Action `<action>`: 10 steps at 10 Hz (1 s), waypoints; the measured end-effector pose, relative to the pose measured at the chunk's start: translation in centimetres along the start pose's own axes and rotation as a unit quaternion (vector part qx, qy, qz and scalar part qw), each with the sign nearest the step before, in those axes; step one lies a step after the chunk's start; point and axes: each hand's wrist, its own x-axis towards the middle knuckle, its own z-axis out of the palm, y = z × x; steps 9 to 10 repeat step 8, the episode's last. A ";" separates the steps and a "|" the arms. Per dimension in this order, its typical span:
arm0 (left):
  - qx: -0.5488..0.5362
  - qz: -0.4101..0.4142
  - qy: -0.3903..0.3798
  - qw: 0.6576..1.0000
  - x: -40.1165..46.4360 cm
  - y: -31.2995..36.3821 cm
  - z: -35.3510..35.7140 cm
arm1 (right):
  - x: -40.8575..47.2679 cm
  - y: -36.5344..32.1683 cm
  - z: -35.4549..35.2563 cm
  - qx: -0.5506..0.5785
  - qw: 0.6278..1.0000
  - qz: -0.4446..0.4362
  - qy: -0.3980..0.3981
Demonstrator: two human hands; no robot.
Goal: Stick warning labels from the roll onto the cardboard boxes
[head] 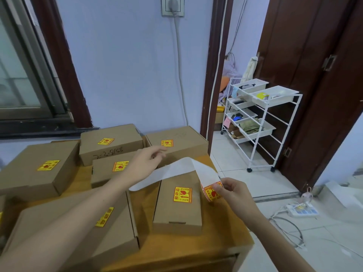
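Note:
Several brown cardboard boxes lie on a wooden table (176, 250), each with a yellow and red warning label on its lid. The nearest middle box (177, 209) carries one such label (182, 194). My right hand (230, 193) pinches the label roll (211, 191) at the table's right edge, a yellow label showing on it. A white strip of backing paper (176, 171) arcs from the roll over that box toward my left hand (146, 163). My left hand hovers over the boxes with fingers loosely curled, its grip on the strip hidden.
More labelled boxes sit at far left (39, 169), back middle (110, 144) and back right (176, 142). A white wheeled rack (261, 122) stands by the doorway. A power strip (302, 210) and cables lie on the tiled floor to the right.

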 end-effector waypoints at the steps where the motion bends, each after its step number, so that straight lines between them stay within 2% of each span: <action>1: -0.014 -0.005 0.002 1.000 -3.4 1.0 0.1 | -1.1 0.4 0.4 -0.055 0.998 0.001 -0.009; 2: 0.001 -0.001 0.009 1.000 -6.5 1.5 0.2 | -1.2 0.4 0.7 -0.189 0.981 -0.045 0.009; 3: 0.002 -0.011 0.016 1.000 -8.5 1.6 -0.1 | -1.2 0.1 0.4 -0.369 0.922 -0.106 0.042; 5: -0.009 -0.010 0.033 0.999 -10.1 2.1 -1.1 | -2.2 -0.7 0.7 -0.483 0.866 -0.129 -0.005; 6: 0.001 0.000 0.040 0.999 -10.4 2.6 -1.6 | -2.4 -1.6 1.4 -0.499 0.855 -0.139 -0.030; 7: 0.011 0.000 0.051 0.999 -11.1 2.9 -2.0 | -2.8 -2.3 1.5 -0.477 0.868 -0.131 -0.040; 8: 0.023 0.001 0.069 0.997 -11.5 2.7 -2.4 | -2.9 -2.8 1.2 -0.415 0.896 -0.153 -0.020; 10: 0.023 0.001 0.069 0.997 -11.5 2.7 -2.4 | -2.9 -2.8 1.2 -0.415 0.896 -0.153 -0.020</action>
